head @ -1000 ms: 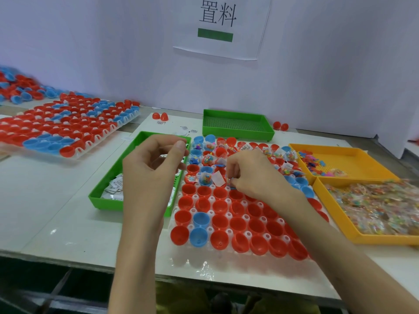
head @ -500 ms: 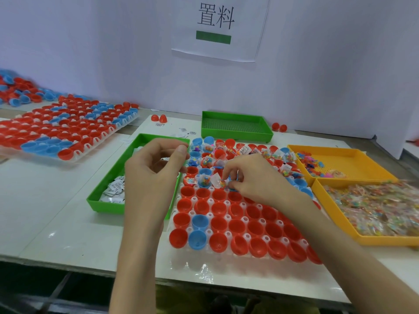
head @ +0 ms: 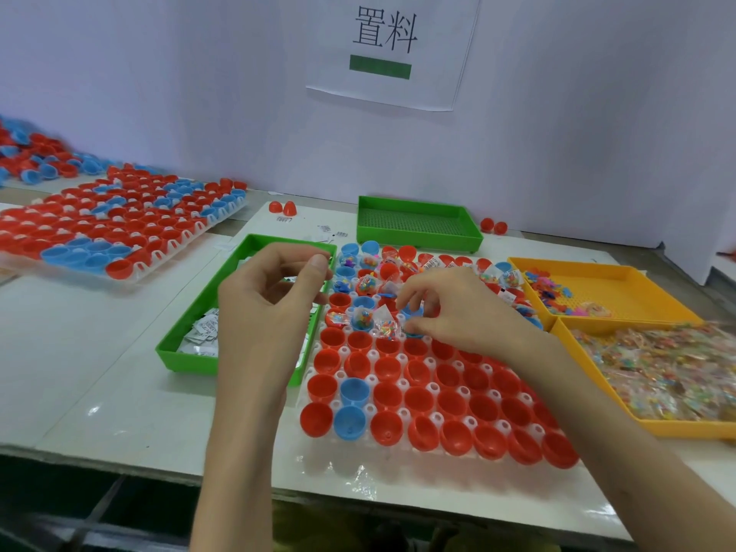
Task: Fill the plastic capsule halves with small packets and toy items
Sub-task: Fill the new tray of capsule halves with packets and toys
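Left hand [head: 267, 312] curls thumb to forefinger above the green tray [head: 187, 360]; anything held is hidden. Right hand [head: 462, 308] curls over a blue cup [head: 414, 311], grip unclear.

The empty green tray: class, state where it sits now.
In the head view the empty green tray sits centre-back by the white wall, just behind the capsule rack, two loose red halves to its right.

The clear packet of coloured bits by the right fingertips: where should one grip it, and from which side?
Probably pinch the clear packet by its upper corner, coming from above. It lies tilted across the red capsule halves, and that flat corner stands free, while the right hand crowds its far side.
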A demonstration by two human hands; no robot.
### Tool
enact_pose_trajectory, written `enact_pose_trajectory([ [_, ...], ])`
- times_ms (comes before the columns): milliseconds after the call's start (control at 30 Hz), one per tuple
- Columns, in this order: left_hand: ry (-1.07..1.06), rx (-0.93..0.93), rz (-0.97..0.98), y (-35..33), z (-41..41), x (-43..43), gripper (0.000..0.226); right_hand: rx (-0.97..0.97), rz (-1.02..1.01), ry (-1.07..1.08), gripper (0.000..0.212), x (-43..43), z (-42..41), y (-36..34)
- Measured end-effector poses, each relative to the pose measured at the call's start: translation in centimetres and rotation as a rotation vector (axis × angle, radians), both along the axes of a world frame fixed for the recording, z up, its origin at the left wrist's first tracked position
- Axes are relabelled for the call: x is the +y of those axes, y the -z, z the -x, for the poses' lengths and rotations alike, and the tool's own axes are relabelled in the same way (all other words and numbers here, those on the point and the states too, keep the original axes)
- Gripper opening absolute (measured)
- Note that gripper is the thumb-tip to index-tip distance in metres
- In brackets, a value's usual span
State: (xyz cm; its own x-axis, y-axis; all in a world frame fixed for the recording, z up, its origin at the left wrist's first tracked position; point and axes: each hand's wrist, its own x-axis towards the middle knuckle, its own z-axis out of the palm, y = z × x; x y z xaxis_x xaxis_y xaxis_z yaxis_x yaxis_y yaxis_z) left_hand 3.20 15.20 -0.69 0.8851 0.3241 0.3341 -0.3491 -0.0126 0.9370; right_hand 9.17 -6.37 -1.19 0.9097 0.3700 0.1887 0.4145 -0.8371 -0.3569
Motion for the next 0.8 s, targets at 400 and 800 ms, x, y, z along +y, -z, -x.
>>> enact_pose_trajectory([
  [400,-0.001,0.001,-0.012,-0.1,0.2,-0.1,0.014,-0.053,-0.011,-0.093,0.009,0.9,-0.1,-0.6],
  [800,-0.007,0.004,-0.014,0.0,0.1,0.1,0.014,-0.070,0.015,-0.053,0.006,1.5,0.3,-0.1],
])
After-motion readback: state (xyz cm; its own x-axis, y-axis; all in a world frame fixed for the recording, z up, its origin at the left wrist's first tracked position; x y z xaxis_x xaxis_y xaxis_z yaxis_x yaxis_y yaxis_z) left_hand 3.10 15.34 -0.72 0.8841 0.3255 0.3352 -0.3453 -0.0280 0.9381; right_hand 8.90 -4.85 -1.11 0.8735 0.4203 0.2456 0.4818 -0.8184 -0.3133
